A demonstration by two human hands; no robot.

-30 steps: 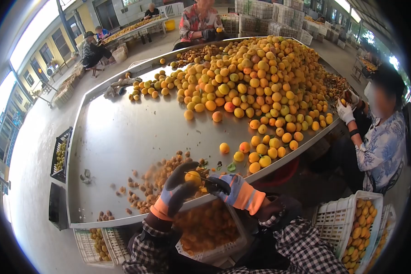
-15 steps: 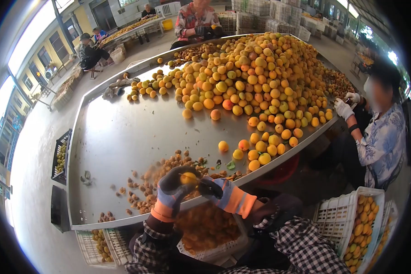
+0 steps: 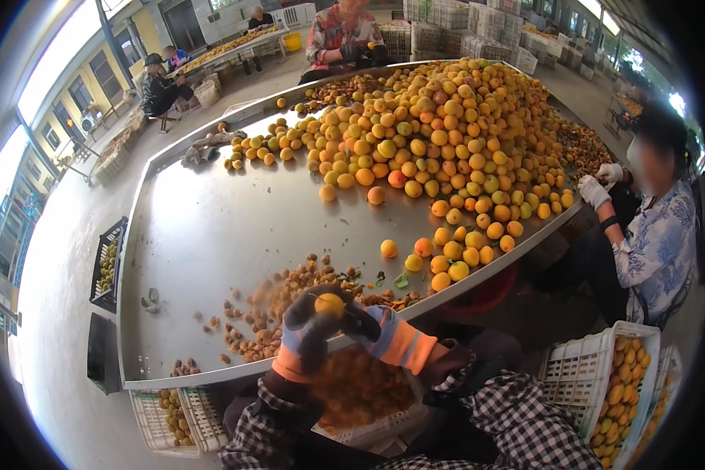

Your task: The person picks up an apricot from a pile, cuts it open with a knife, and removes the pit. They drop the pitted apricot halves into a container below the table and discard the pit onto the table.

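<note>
**Apricot held over the bench edge**

Roughly at the lower centre of the frame, a round orange-yellow apricot [image 3: 329, 303] sits between two gloved hands, just over the near rim of the long steel bench [image 3: 204, 227]. Brown pits [image 3: 282, 290] lie scattered on the metal right behind the hands. Further up and to the right, a large heap of orange apricots [image 3: 439, 125] fills the bench, with loose ones trailing down towards the near rim. Below the hands, under the rim, a white plastic crate [image 3: 384, 427] holds cut fruit. A second white crate [image 3: 580, 368] with whole apricots stands at lower right. A co-worker's white-gloved hand [image 3: 594, 191] works at the right edge of the bench.

The left hand [image 3: 309, 325], in a dark glove with an orange cuff, comes up from the lower left, its fingers wrapped round the apricot from below and the left. The right hand [image 3: 364, 319] reaches in from the right, forearm nearly level, its fingers clenched against the fruit's right side. What they pinch cannot be told.
</note>
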